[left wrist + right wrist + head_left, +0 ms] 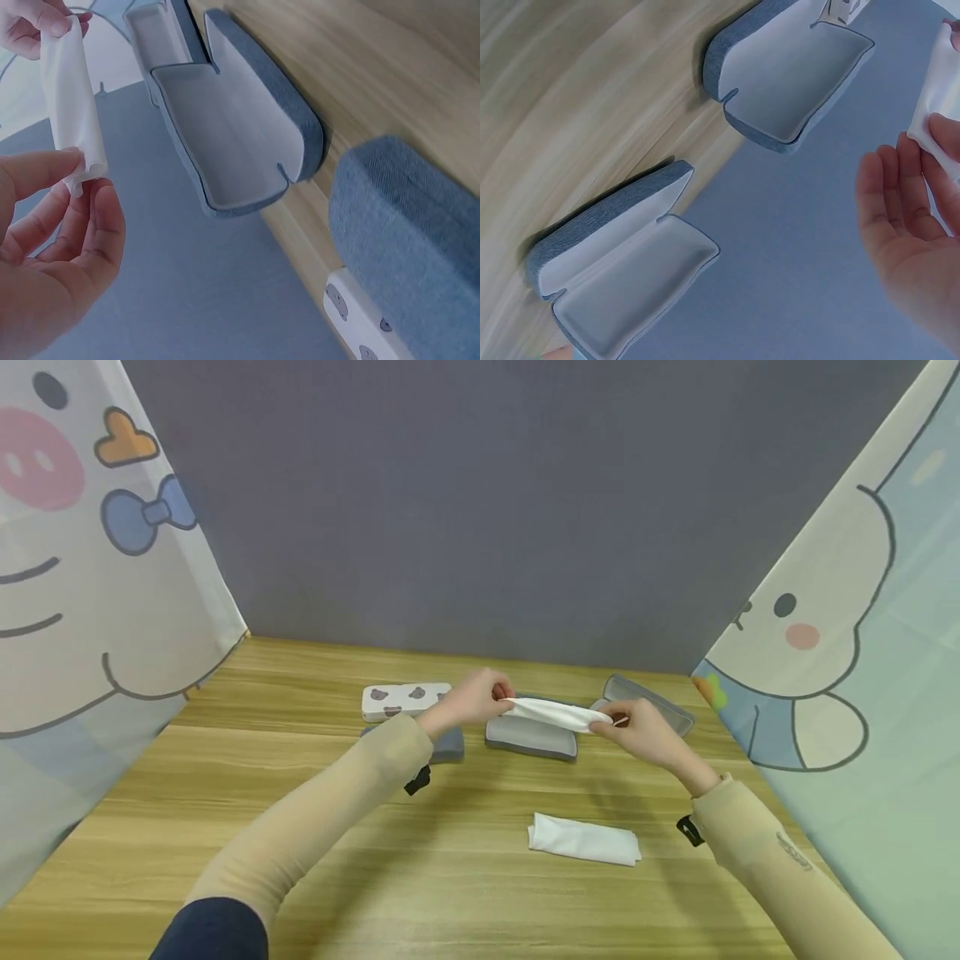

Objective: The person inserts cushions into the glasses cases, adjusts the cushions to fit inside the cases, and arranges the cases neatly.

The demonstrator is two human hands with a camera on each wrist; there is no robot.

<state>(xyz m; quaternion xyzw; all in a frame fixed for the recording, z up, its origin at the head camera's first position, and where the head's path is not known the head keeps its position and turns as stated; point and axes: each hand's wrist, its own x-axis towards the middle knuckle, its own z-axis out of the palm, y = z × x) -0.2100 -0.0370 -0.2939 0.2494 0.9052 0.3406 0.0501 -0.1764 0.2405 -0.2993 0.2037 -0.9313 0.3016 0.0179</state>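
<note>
Between my two hands a folded white cloth is stretched into a narrow strip above the table. My left hand pinches its left end between thumb and fingers. At the other end, the thumb and fingers of my right hand grip the cloth. Overlapped by the strip in the head view, a blue-grey glasses case lies open, its pale lining showing. A second open glasses case lies to the right, partly hidden by my right hand in the head view.
A closed blue-grey case sits beneath my left forearm. Behind it lies a white case with bear prints. Another folded white cloth rests on the wooden table nearer me. A grey panel stands at the back, with printed curtains on both sides.
</note>
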